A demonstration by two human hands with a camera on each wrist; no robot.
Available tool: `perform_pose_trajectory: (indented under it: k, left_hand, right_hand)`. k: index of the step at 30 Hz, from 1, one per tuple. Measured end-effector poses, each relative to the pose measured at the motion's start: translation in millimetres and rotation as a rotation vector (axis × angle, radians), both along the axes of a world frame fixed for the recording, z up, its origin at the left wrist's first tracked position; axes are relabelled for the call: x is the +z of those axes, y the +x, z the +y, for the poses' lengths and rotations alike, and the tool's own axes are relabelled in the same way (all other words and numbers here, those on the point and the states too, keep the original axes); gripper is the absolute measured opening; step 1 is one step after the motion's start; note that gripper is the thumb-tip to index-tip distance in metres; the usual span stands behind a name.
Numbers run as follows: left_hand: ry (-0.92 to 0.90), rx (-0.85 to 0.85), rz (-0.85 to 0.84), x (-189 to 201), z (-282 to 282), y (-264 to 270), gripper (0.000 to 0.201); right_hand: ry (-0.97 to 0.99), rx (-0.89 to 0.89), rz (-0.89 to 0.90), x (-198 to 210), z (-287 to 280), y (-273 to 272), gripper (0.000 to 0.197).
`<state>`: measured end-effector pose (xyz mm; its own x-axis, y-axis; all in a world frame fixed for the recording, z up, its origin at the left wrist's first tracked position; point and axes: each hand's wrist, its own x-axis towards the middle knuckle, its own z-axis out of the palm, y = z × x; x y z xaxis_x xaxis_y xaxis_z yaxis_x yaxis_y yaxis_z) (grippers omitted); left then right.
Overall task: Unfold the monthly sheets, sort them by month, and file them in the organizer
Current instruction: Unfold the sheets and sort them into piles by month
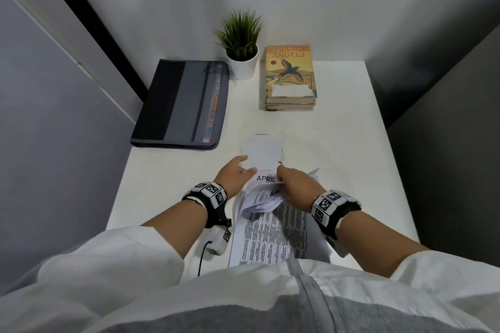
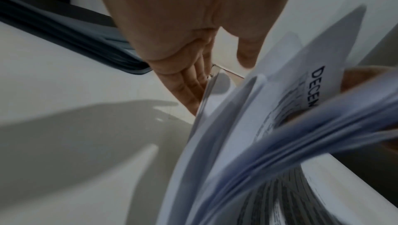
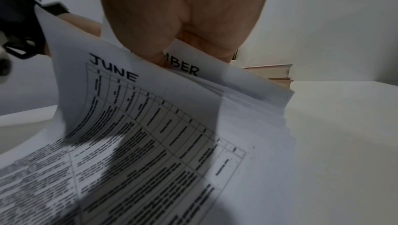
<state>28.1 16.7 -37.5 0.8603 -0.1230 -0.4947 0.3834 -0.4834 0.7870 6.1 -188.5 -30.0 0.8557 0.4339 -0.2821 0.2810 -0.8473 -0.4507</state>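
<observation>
A pile of printed monthly sheets lies on the white table in front of me. My right hand pinches the lifted, curled top edges of several sheets. In the right wrist view its thumb presses a sheet ending in "MBER", with the JUNE sheet curling below. An APRIL sheet lies flat between my hands. My left hand, fingers straight, touches the paper's left edge, next to a DECEMBER sheet. A blank white folded sheet lies just beyond. The grey organizer lies shut at the back left.
A potted plant stands against the back wall. Two stacked books lie to its right. Walls close in the table on the left and behind. The table's right edge drops off beside a dark floor.
</observation>
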Motion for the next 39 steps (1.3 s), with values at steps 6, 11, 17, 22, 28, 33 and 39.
perform_pose_trajectory:
  k: [6, 11, 17, 22, 28, 33, 39]
  left_hand:
    - [0.186, -0.068, -0.028, -10.7, -1.4, 6.5, 0.036]
    - [0.169, -0.075, -0.066, -16.5, -0.5, 6.8, 0.024]
    - [0.060, -0.005, -0.014, -18.0, 0.3, 2.1, 0.028]
    - [0.100, -0.009, 0.002, -13.7, 3.1, 4.4, 0.035]
    - [0.133, -0.022, -0.030, -16.5, 1.3, 6.4, 0.036]
    - [0.060, -0.013, -0.019, -19.1, 1.1, 2.2, 0.026]
    - [0.135, -0.026, -0.025, -16.5, 2.1, 3.8, 0.043]
  right_hand:
    - [-0.076, 0.052, -0.074, -6.2, -1.8, -6.1, 0.021]
    - [-0.065, 0.037, -0.162, -12.1, -3.2, -11.3, 0.037]
    - [-0.025, 0.030, -0.173, -15.4, -4.4, -19.7, 0.022]
    - [0.007, 0.029, -0.169, -14.4, -7.9, -24.6, 0.024]
    - [0.026, 0.021, -0.169, -12.8, -11.0, -27.3, 0.034]
    - [0.021, 0.024, -0.166, -12.1, -9.2, -26.2, 0.028]
    - [0.047, 0.015, -0.193, -11.8, -9.5, -27.5, 0.021]
